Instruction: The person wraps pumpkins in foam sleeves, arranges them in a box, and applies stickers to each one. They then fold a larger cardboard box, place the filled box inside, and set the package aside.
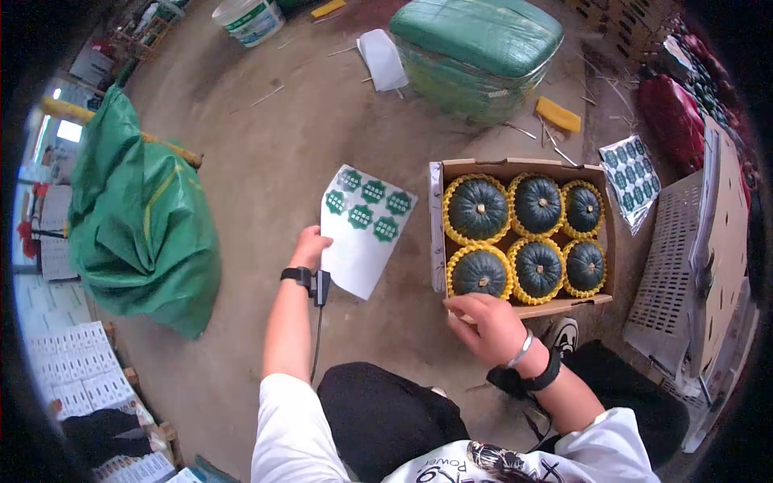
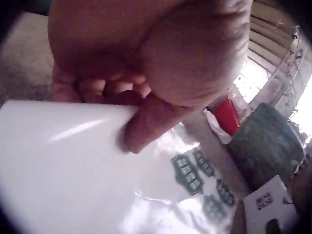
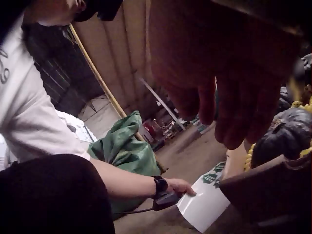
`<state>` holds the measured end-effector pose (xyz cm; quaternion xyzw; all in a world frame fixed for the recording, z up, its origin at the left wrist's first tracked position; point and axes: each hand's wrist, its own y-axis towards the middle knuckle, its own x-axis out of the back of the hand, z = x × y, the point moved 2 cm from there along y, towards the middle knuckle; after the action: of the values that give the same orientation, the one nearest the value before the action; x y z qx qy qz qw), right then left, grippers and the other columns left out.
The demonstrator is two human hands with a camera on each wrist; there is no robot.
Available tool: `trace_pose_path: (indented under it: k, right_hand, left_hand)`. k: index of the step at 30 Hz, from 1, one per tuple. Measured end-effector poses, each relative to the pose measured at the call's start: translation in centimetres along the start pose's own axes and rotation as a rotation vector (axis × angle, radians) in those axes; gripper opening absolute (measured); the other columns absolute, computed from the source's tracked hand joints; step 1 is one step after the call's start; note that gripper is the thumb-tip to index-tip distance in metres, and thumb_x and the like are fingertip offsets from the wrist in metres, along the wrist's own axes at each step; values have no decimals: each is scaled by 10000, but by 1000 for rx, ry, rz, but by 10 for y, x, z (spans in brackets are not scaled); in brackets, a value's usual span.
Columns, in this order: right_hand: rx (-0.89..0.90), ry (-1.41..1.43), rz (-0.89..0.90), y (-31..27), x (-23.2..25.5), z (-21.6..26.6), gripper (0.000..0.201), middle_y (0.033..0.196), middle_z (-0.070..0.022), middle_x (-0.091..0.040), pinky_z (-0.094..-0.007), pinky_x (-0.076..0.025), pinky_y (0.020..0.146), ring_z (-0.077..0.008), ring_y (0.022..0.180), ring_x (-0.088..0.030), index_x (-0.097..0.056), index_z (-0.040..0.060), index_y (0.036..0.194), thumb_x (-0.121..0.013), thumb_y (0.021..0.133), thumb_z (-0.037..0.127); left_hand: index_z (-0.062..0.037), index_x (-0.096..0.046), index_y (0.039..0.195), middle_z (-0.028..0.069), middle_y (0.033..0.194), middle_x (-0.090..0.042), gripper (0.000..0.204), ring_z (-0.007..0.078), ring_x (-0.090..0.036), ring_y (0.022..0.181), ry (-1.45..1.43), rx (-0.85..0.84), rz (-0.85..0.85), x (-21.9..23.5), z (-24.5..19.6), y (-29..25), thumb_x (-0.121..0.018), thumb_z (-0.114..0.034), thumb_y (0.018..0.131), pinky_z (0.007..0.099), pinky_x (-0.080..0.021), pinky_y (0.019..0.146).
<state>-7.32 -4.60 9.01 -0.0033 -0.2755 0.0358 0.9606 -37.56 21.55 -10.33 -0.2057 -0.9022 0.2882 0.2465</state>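
Note:
My left hand [image 1: 309, 248] pinches the left edge of a white sticker sheet [image 1: 354, 262], thumb on its face in the left wrist view. Several green scalloped stickers [image 1: 373, 191] cover its far half; the near half is bare white. My right hand [image 1: 493, 328] hangs with bent fingers at the near left corner of a cardboard box [image 1: 523, 167], beside the closest dark green squash [image 1: 475, 270]. In the right wrist view a thin green sliver shows between its fingers; I cannot tell whether they hold it. Several squashes stand in the box in yellow foam nets [image 1: 451, 221].
Right of the box lie another sticker sheet [image 1: 632, 179] and a grey plastic crate [image 1: 664, 270]. A green wrapped bundle [image 1: 475, 48] stands beyond it. At left are a green sack [image 1: 145, 225] and stacked printed cartons [image 1: 84, 366]. A white bucket [image 1: 248, 20] stands far off.

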Motion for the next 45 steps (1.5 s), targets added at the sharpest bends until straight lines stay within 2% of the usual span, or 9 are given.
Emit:
trace_pose_path:
  k: [3,9,12,14,22,30,38,42,45]
  right_hand:
    - [62,55,-60,32,2,14,229,848,-161,-625,-392,-506,692,-350,779,-612,-601,26,998,-625,792,124]
    - [10,365,-390,92,12,64,299,892,-176,-646,-381,-507,708,-347,787,-627,-625,23,996,-656,784,232]
    - [-100,406,-283,86,16,65,240,782,-180,-641,-387,-505,651,-344,707,-631,-666,33,895,-650,775,240]
    - [-78,329,-234,78,11,51,190,713,-134,-661,-274,-502,608,-159,636,-639,-663,-18,890,-670,783,139]
    - [-361,1244,50,55,-14,-21,219,774,-41,-646,-221,-475,598,-95,689,-592,-665,-22,932,-659,837,176]
    - [-246,663,-143,53,-8,-12,240,870,-63,-676,-239,-500,698,-104,785,-615,-663,-17,1009,-665,835,149]
    - [-452,750,-360,49,21,-75,142,680,-54,-649,-242,-476,550,-101,587,-584,-669,-7,799,-672,763,131]
    - [124,-278,-894,62,82,-76,53,743,-116,-640,-331,-504,589,-261,696,-629,-633,44,743,-648,741,95]
    - [310,-513,-799,79,81,-76,61,775,-116,-634,-349,-509,611,-273,733,-623,-605,49,729,-642,717,96]
  left_hand:
    - [53,-525,1113,97,1007,-634,445,189,-628,870,-534,-210,290,-11,-99,-89,-564,25,670,310,-507,772]
    - [-14,-461,1224,51,1090,-556,526,123,-566,961,-179,-314,354,-76,-204,-237,-537,22,704,272,-463,818]
    - [5,-555,1085,52,1046,-576,387,118,-567,882,-4,-592,168,-82,-205,-240,-678,-19,719,252,-462,776]
    - [12,-588,1013,30,926,-610,310,97,-575,815,-221,-440,175,-90,-202,-233,-725,-68,746,239,-466,738]
    - [12,-557,1058,37,925,-621,270,80,-570,769,-468,-265,383,-114,-178,-205,-651,-106,835,217,-460,679]
    - [27,-587,1001,5,825,-608,159,45,-525,724,-123,-302,237,-137,-165,-198,-501,-55,895,214,-435,642]
    - [64,-585,993,15,810,-613,202,54,-539,692,-252,-238,176,-137,-171,-210,-453,8,850,212,-427,610]
    - [60,-557,988,22,804,-595,265,67,-520,671,-96,-213,61,-113,-153,-196,-417,48,764,213,-419,608]
    - [45,-526,904,42,794,-582,188,78,-515,673,-90,-271,-45,-111,-154,-194,-424,59,747,221,-418,609]
